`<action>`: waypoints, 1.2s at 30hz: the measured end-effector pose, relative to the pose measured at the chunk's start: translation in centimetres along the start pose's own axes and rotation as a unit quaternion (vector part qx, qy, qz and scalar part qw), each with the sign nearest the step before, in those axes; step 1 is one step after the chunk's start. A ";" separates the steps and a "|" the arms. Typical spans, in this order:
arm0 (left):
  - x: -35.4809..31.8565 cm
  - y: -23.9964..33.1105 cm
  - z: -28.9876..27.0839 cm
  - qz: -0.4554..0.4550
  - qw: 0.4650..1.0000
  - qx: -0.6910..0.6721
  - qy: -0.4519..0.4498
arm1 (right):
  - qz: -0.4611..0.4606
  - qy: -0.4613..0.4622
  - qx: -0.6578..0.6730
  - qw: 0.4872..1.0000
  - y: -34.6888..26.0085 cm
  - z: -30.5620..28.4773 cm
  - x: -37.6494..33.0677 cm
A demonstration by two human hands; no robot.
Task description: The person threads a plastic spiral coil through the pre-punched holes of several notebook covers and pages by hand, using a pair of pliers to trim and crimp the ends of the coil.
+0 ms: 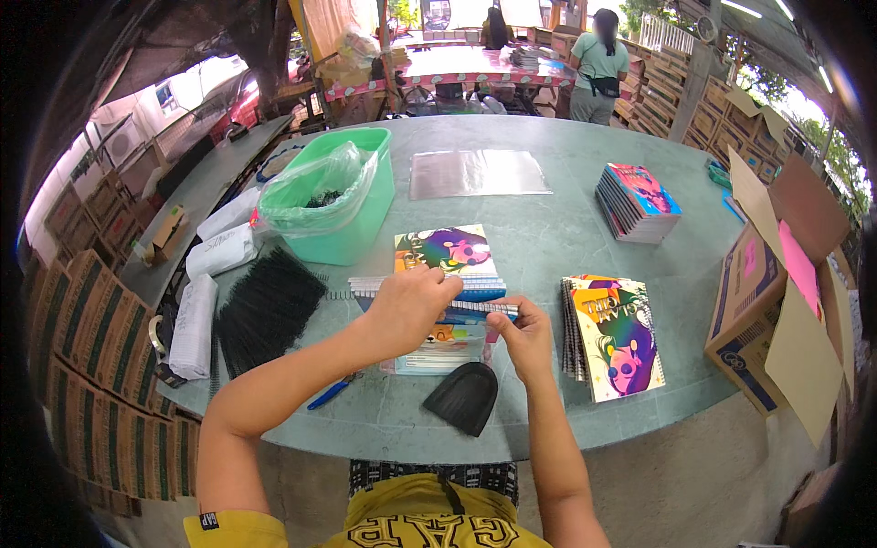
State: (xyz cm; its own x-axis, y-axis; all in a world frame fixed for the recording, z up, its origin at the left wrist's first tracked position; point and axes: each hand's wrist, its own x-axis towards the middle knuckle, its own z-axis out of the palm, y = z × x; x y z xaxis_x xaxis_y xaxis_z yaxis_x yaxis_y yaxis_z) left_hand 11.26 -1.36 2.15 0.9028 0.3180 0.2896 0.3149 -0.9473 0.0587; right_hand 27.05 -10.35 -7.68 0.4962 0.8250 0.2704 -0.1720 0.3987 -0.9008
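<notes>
Both hands' [411, 306] [528, 336] grip closed on spiral notebook [438, 297] near table edge [438, 452], black scoop [464, 397] just beside.

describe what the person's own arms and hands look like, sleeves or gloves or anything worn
Both arms are bare from the shoulder down. The left hand and right hand wear no gloves, and no rings, watch or bands show. A short yellow sleeve with a small black tag covers the left shoulder.
</notes>
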 end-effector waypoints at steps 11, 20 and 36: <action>0.6 -0.5 -0.8 0.004 0.999 -0.039 -0.024 | 0.040 -0.040 -0.065 0.996 1.0 -1.4 -0.4; -0.9 -1.0 -0.2 -0.024 0.992 -0.015 -0.124 | -0.023 -0.058 0.051 0.997 0.7 -1.3 -0.5; 3.5 3.5 4.9 0.062 0.988 -0.115 0.080 | -0.044 -0.043 -0.168 0.984 2.4 -2.9 -0.2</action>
State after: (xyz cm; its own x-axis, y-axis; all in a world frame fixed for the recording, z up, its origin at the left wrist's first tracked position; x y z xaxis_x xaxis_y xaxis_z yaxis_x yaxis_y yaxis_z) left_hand 16.99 -3.31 -1.32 0.8661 0.2069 0.4551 0.1137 -0.9680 0.2237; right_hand 29.07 -10.71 -10.86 0.4208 0.8293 0.3676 0.1667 0.3276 -0.9300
